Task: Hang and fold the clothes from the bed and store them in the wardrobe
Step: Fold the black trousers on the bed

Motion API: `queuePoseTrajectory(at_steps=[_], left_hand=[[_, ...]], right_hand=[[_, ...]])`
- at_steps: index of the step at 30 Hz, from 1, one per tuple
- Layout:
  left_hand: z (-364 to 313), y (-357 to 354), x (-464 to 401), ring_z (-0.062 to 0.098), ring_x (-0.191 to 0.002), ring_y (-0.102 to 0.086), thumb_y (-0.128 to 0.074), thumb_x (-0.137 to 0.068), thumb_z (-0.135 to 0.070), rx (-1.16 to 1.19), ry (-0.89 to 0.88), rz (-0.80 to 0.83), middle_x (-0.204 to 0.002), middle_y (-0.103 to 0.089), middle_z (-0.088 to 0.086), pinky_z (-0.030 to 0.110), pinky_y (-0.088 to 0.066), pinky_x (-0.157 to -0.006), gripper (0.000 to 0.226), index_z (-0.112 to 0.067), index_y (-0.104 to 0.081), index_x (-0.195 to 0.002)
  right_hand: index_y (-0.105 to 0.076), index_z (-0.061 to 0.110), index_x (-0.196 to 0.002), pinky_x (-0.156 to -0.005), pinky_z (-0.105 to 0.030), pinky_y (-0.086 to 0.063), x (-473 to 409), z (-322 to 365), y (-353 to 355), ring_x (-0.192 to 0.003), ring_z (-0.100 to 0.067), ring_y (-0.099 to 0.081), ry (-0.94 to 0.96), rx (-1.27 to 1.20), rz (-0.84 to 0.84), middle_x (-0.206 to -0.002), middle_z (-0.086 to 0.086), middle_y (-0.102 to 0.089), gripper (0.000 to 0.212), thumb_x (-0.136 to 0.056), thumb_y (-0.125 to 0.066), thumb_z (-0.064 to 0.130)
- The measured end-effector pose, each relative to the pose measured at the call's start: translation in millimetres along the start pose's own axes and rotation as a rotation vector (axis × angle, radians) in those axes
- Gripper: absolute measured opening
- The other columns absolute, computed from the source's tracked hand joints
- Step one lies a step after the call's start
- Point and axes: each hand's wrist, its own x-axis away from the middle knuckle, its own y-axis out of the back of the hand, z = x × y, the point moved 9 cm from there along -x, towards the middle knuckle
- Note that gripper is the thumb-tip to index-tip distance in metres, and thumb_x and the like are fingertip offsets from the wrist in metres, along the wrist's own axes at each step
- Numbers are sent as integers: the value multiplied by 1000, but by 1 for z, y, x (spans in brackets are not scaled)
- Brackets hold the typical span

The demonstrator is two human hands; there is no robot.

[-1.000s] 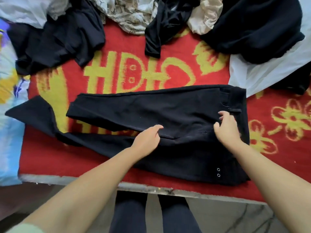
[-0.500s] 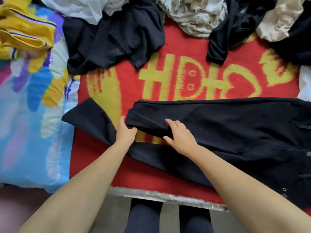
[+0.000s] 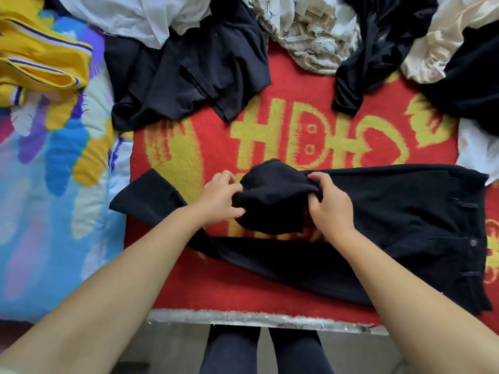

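Observation:
Black trousers [image 3: 399, 211] lie across the red and yellow blanket [image 3: 216, 287] on the bed, waistband to the right. The end of the upper leg is bunched and raised off the blanket. My left hand [image 3: 220, 197] pinches its left edge and my right hand [image 3: 330, 203] grips its right side. The lower leg stretches flat to the left, its cuff near the blanket's edge. More clothes lie behind: a black garment [image 3: 189, 71], a white one [image 3: 135, 17], a patterned cream one [image 3: 305, 31], a thin black piece [image 3: 372, 49], a satin cream one [image 3: 437, 41].
A yellow garment with purple stripes [image 3: 40, 60] lies at the far left on a blue patterned quilt [image 3: 40, 211]. Another black garment [image 3: 469, 85] and a white cloth [image 3: 478, 155] sit at the right. The bed's front edge [image 3: 256, 318] runs just above my dark-clad legs.
Both hands moved left along the trousers from the waist to the upper leg's end. They now grip that end, and it has lifted and bunched up off the blanket.

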Motion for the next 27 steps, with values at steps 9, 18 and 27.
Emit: queuePoseTrajectory(at_steps=[9, 18, 27], left_hand=[[-36, 148, 74, 29, -107, -46, -67, -77, -11, -505, -391, -1015, -108, -60, 16, 53, -27, -110, 8, -8, -60, -78], [100, 21, 102, 45, -105, -58, -75, -49, 15, -459, 36, -374, -118, -57, 30, 59, -45, -94, 70, 1, -64, -117], [42, -8, 100, 18, -92, -67, -71, -68, -10, -777, -436, -105, -86, -67, -1, 45, -36, -111, 18, -22, -66, -80]], right_hand=[[-56, 20, -126, -63, -35, -48, 10, 33, -23, -85, -30, -68, 250, 290, 85, -98, -1, -71, 48, -80, -70, 15], [-46, 18, -135, -92, -39, -46, 80, 17, -134, -118, -28, -51, 309, 407, 655, -122, -6, -51, 46, -93, -54, 37], [-38, 15, -138, -81, -39, -46, 130, 15, -173, -114, -30, -49, 186, 437, 741, -121, -8, -50, 47, -92, -44, 12]])
